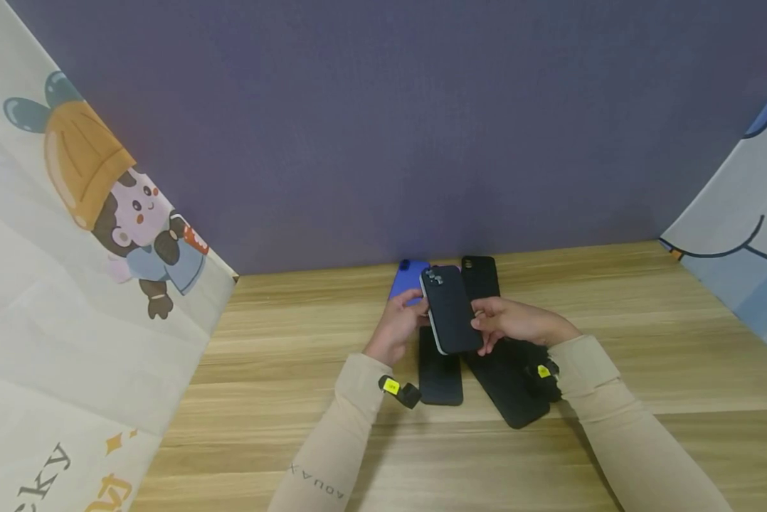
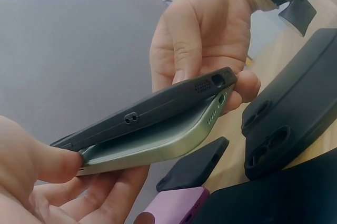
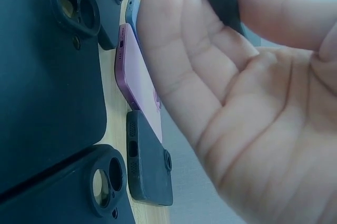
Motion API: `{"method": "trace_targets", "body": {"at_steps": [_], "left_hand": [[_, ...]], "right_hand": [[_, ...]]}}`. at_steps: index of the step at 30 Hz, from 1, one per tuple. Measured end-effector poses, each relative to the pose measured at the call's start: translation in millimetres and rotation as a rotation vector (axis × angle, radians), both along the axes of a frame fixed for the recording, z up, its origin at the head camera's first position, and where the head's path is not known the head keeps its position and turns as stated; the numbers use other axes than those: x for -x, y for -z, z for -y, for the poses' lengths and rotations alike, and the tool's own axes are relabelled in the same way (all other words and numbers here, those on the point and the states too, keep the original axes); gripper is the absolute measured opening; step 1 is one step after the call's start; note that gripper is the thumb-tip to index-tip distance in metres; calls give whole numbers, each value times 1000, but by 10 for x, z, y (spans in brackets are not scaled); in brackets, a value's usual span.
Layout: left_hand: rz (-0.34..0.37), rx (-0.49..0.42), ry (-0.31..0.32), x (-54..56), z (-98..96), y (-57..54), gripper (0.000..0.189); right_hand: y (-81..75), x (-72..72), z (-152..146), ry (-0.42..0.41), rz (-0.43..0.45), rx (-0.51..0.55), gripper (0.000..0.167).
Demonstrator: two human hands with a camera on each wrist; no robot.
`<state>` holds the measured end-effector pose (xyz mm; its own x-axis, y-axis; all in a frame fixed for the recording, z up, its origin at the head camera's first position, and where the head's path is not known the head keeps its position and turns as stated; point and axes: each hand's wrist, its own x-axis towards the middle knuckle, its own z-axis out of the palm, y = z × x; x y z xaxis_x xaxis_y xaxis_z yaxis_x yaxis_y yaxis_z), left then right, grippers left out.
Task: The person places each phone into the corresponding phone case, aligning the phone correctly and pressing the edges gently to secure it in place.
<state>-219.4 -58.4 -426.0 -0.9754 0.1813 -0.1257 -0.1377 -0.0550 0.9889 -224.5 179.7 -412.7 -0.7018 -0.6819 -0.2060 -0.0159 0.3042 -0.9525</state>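
Phones and black covers are spread across a wood-grained table (image 1: 281, 341).
Near the middle of the back edge a blue phone (image 1: 409, 279) is laid, and a pink phone (image 3: 139, 71) is set between it and a black phone-shaped piece (image 1: 479, 279) to the right. Closer to the front edge a slim dark slab (image 1: 440, 377) is placed, pointed nearly straight at that edge. To its right a larger black cover (image 1: 511, 391) is turned aslant, its near end angled toward the front right corner; beside it another black cover (image 3: 63, 203) is laid.
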Motion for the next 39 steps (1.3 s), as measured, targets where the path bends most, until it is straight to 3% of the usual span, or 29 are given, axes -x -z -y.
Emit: {"method": "trace_targets", "body": {"at_steps": [2,7,12,18,23,27,39], "left_hand": [[9,-23,-3,6,-8,-9,23],[15,-61,0,27,-16,-25,30],[32,-26,25,18,-6,-41,37],[55,24,162,-9,-6,-18,53],[86,97,258,-19,-11,10,66],[105,129,267,-30,-15,12,79],[76,147,280,-44,-28,13,85]], "right_hand": [[6,15,3,-7,-7,19,14],[26,44,-3,-2,-24,24,18],[27,52,-3,11,-31,19,13],[24,44,-9,23,-52,17,18],[15,40,-33,106,-81,-14,13],[14,50,-37,132,-91,-27,16],[44,82,-45,113,-63,-27,16]]}}
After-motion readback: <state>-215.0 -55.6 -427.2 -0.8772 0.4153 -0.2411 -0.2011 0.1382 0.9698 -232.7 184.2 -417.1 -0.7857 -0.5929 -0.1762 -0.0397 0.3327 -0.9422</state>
